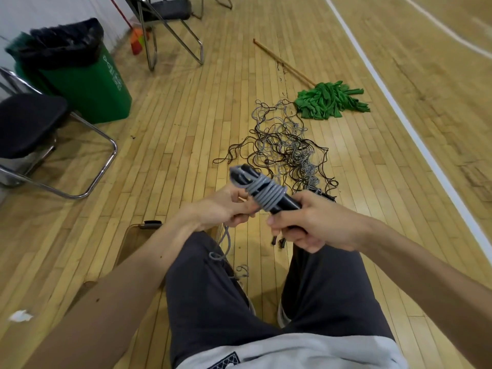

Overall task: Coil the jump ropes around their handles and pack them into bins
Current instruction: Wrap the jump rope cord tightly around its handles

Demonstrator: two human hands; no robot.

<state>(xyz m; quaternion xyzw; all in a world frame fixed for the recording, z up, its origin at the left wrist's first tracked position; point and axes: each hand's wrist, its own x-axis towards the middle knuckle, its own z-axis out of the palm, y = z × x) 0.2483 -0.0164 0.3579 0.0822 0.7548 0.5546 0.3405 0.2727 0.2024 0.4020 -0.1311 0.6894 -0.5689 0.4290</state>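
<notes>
I sit over a wooden gym floor. My right hand (316, 222) grips the near end of a pair of black jump-rope handles (285, 202). Grey rope (266, 191) is wound in several turns around the handles. My left hand (226, 209) pinches the rope beside the coil; a loose grey tail (226, 243) hangs from it down over my left thigh. A tangled pile of grey and dark jump ropes (287, 147) lies on the floor beyond my hands. A clear plastic bin (133, 235) stands by my left leg, mostly hidden by my arm.
A green mop (330, 101) with a wooden handle lies past the rope pile. A green trash can (80, 75) with a black liner stands far left, with black metal-framed chairs (32, 129) near it. A white court line (399, 110) runs along the right.
</notes>
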